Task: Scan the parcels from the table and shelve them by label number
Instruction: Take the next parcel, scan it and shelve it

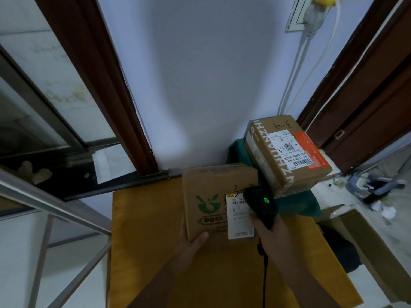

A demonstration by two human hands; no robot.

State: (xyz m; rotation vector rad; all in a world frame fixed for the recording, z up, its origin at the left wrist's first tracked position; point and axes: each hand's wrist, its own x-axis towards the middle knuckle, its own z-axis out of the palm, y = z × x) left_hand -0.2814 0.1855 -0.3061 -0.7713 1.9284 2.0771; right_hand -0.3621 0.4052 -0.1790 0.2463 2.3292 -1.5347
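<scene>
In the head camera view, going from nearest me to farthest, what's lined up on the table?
Left hand → parcel with the green logo → taller parcel with the orange panel on the green cloth → white cables on the wall.

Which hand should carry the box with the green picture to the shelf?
Probably the left hand. It already grips the near corner of the box, thumb on top. The right hand is busy holding the scanner over the label, so it would need to put that down first.
</scene>
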